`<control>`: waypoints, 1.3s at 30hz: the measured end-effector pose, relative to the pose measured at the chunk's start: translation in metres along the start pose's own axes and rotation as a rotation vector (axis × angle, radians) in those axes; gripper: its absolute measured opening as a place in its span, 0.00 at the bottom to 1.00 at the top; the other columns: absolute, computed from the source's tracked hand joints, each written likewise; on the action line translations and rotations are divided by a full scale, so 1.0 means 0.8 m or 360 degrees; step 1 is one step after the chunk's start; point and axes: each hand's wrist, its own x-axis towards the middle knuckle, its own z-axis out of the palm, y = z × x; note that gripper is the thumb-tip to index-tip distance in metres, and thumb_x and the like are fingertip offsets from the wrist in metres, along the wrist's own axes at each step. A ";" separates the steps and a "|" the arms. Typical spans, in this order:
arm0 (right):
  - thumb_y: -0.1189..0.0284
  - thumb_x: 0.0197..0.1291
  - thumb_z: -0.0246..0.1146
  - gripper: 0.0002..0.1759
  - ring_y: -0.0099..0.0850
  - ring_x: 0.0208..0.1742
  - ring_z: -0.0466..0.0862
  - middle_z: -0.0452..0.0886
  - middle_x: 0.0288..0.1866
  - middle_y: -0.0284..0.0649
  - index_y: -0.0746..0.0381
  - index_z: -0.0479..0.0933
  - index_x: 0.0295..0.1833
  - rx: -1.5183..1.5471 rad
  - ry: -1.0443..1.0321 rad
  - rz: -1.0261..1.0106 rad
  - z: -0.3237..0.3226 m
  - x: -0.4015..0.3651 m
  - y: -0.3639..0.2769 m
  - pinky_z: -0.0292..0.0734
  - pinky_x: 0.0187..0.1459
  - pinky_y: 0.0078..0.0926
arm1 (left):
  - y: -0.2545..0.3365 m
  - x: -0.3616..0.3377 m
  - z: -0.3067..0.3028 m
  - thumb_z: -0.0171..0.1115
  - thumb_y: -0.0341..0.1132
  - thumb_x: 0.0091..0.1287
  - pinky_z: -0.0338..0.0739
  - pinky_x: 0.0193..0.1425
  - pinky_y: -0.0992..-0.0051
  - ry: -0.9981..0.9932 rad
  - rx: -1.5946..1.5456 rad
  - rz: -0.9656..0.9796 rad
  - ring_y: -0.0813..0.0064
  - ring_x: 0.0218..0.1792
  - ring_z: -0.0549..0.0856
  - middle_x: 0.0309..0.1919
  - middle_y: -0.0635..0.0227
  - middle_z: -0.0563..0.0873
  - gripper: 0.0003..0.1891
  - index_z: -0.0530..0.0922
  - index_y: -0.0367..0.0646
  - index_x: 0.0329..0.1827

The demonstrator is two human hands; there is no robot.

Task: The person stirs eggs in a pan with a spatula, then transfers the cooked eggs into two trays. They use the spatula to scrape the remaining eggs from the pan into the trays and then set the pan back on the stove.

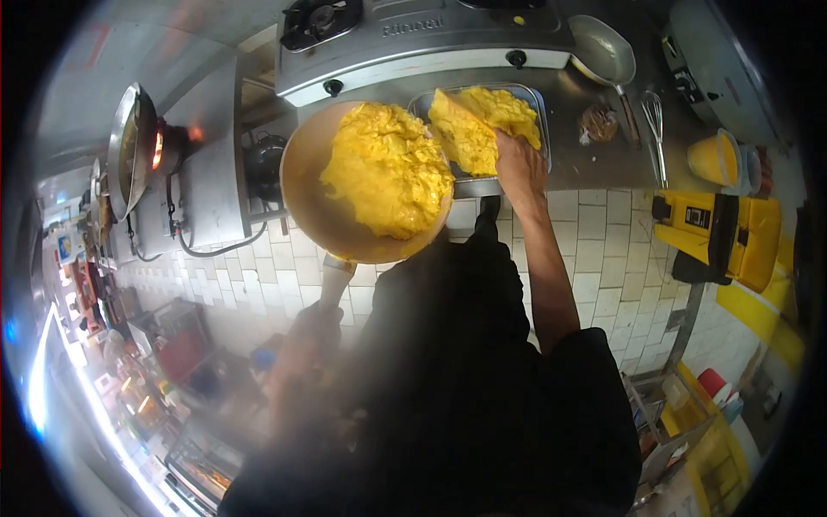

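Pan (310, 202) handle points at me, my left hand (314, 336) clamped on it; right hand (521, 168) on tray egg (469, 133), grip unclear; stove (482, 43) reads Rinnai.

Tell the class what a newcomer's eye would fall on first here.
Bright yellow scrambled egg heaped in the pan at centre, which the left hand holds by its handle. Just right of it, the right hand touches a folded egg slab in a metal tray in front of the gas stove.
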 end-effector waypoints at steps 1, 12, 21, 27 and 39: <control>0.70 0.68 0.54 0.17 0.50 0.45 0.85 0.85 0.46 0.49 0.52 0.81 0.59 0.0000 0.0008 -0.0026 0.006 0.005 0.003 0.80 0.47 0.48 | -0.012 0.004 -0.004 0.58 0.43 0.76 0.53 0.13 0.81 -0.0002 0.0051 0.0043 0.87 0.12 0.60 0.15 0.80 0.62 0.14 0.67 0.45 0.37; 0.66 0.72 0.54 0.16 0.47 0.46 0.85 0.84 0.45 0.47 0.51 0.81 0.60 0.0319 -0.0083 -0.0152 -0.050 0.011 0.009 0.79 0.47 0.45 | -0.042 -0.018 0.032 0.56 0.41 0.77 0.48 0.12 0.83 0.0296 -0.0436 0.0082 0.91 0.12 0.57 0.17 0.83 0.60 0.13 0.67 0.49 0.34; 0.65 0.72 0.56 0.16 0.47 0.50 0.83 0.84 0.47 0.46 0.52 0.80 0.60 0.0706 -0.0434 -0.0480 -0.039 0.037 -0.025 0.77 0.50 0.44 | 0.031 -0.017 0.048 0.51 0.36 0.78 0.45 0.10 0.87 0.0325 -0.1177 -0.0261 0.95 0.13 0.55 0.19 0.87 0.59 0.13 0.67 0.52 0.30; 0.67 0.71 0.57 0.16 0.47 0.47 0.83 0.84 0.44 0.46 0.54 0.80 0.60 0.0596 -0.0596 -0.0793 -0.037 0.072 -0.057 0.77 0.48 0.44 | 0.049 0.002 0.023 0.51 0.35 0.77 0.47 0.10 0.90 0.0264 -0.1382 -0.0351 0.96 0.13 0.56 0.20 0.85 0.62 0.09 0.70 0.47 0.35; 0.72 0.67 0.52 0.16 0.48 0.48 0.84 0.84 0.43 0.48 0.57 0.82 0.54 0.0139 -0.0557 -0.0920 0.038 0.120 -0.096 0.78 0.49 0.46 | 0.129 0.020 -0.016 0.48 0.28 0.77 0.63 0.09 0.93 0.0245 -0.1731 -0.0373 0.94 0.16 0.66 0.30 0.72 0.71 0.16 0.63 0.31 0.63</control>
